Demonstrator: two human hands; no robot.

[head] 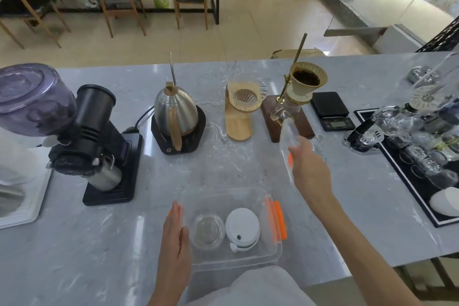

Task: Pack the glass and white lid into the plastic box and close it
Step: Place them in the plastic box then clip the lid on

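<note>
A clear plastic box (270,253) with orange clips sits on the marble counter near me. Inside it stand a small glass (208,231) on the left and a white lid (243,226) on the right, side by side. My left hand (175,238) rests flat against the box's left wall, fingers together. My right hand (311,171) is raised behind and right of the box, gripping the transparent box lid (289,139), which is tilted almost on edge and shows an orange clip near my fingers.
Along the counter's back stand a black grinder (96,136), a steel kettle on its base (177,117), a wooden dripper stand (242,112), a pour-over stand with coffee (301,97) and a black scale (332,110). Glassware crowds a black tray (422,156) at right.
</note>
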